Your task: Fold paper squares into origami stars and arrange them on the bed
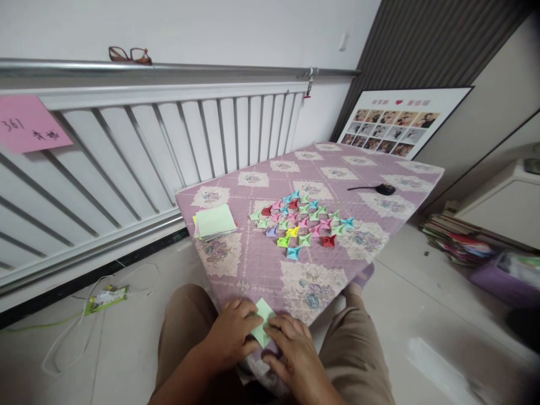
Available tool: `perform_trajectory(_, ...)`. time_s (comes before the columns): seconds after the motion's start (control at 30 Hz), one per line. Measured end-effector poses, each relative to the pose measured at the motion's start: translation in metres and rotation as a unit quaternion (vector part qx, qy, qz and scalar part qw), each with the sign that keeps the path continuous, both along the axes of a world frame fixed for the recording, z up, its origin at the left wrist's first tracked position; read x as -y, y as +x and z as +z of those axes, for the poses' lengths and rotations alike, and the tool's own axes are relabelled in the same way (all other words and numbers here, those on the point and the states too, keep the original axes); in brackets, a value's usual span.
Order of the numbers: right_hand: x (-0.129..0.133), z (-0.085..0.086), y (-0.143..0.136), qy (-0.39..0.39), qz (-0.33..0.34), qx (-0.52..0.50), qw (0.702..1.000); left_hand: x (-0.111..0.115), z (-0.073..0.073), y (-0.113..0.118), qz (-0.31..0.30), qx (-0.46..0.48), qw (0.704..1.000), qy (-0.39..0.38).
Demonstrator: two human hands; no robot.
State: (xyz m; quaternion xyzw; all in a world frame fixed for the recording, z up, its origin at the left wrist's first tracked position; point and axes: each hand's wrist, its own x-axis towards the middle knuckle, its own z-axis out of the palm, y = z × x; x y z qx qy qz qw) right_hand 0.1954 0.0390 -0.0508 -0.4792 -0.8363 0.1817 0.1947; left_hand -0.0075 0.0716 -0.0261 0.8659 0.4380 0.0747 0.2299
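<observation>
A pale green sheet of origami paper (264, 315), partly folded, lies at the near corner of the cloth-covered table (257, 270). From its left side, the fingers of my left hand (236, 329) bend over the edge and hold it. My right hand (293, 349) presses its fingertips on the paper's right side, with the thumb lower down. Beyond my hands sit several small folded paper pieces (304, 240) in green, pink, blue, red, yellow and purple. A stack of square paper (216, 221), pale green on top, is at the table's left edge.
A black object with a thin stem (385, 189) lies far right on the table. The radiator (202, 129) runs along the wall, with glasses (130, 55) on the pipe above. A photo board (388, 126) leans behind. A power strip (106, 299) lies on the floor at left.
</observation>
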Motion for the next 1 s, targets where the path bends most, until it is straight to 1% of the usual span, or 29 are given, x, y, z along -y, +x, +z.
perform_trajectory(0.1,-0.004,0.01,-0.005,-0.02,-0.029,-0.016,0.999,-0.001,-0.004,0.001,0.009,0.004,1.0,0.008)
perform_trajectory(0.17,-0.004,0.01,-0.008,-0.016,-0.048,-0.03,0.998,-0.001,-0.007,0.001,0.012,0.016,1.0,0.017)
perform_trajectory(0.3,-0.003,0.001,-0.014,0.031,-0.083,-0.04,0.995,0.001,-0.012,0.001,0.023,0.031,0.999,0.029)
perform_trajectory(0.47,-0.004,-0.009,-0.022,0.084,-0.111,-0.014,0.99,0.003,-0.014,0.002,0.032,0.042,0.998,0.029)
perform_trajectory(0.6,-0.005,-0.012,-0.024,0.105,-0.099,-0.007,0.99,0.004,-0.014,0.001,0.036,0.051,0.998,0.019)
perform_trajectory(0.73,-0.004,-0.015,-0.024,0.119,-0.082,-0.022,0.989,0.004,-0.018,0.001,0.046,0.056,0.997,0.03)
perform_trajectory(0.8,-0.004,-0.013,-0.023,0.115,-0.081,-0.034,0.989,0.003,-0.02,0.001,0.051,0.074,0.995,0.037)
perform_trajectory(0.87,-0.005,-0.008,-0.022,0.097,-0.074,-0.057,0.991,0.003,-0.02,0.002,0.055,0.108,0.992,0.038)
perform_trajectory(0.93,-0.006,0.003,-0.021,0.057,-0.066,-0.096,0.992,0.004,-0.017,0.003,0.063,0.147,0.987,0.024)
perform_trajectory(1.0,-0.007,0.014,-0.02,-0.003,-0.066,-0.141,0.988,0.006,-0.011,0.004,0.088,0.174,0.981,-0.011)
